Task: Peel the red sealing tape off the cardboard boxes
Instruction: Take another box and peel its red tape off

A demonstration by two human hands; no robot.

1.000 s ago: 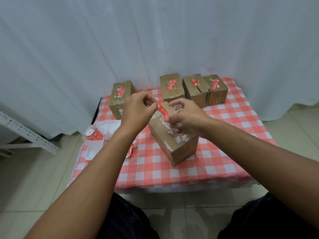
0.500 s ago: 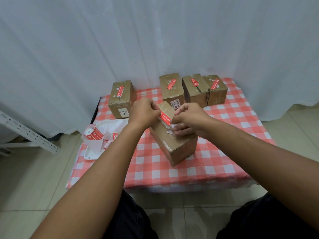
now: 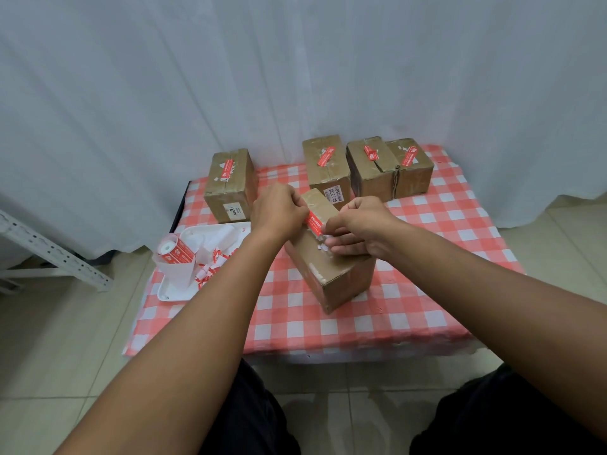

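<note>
A brown cardboard box [image 3: 338, 277] stands in the middle of the checked table. A strip of red sealing tape [image 3: 314, 223] lies across its top between my two hands. My left hand [image 3: 277, 210] pinches the strip's left end at the box's top edge. My right hand [image 3: 354, 228] holds the strip's right end with its fingertips and rests on the box top. White scraps of torn paper show on the box under my right hand.
Several more taped boxes stand at the back: one at the left [image 3: 230, 185], one in the middle [image 3: 326, 165], two at the right [image 3: 391, 167]. A white tray [image 3: 170, 292] with a tape roll [image 3: 174, 252] and peeled red strips sits at the table's left edge.
One second ago the strip was lifted between my hands above the box. Now both hands have come down and closer together, and the strip lies flat on the box top.
</note>
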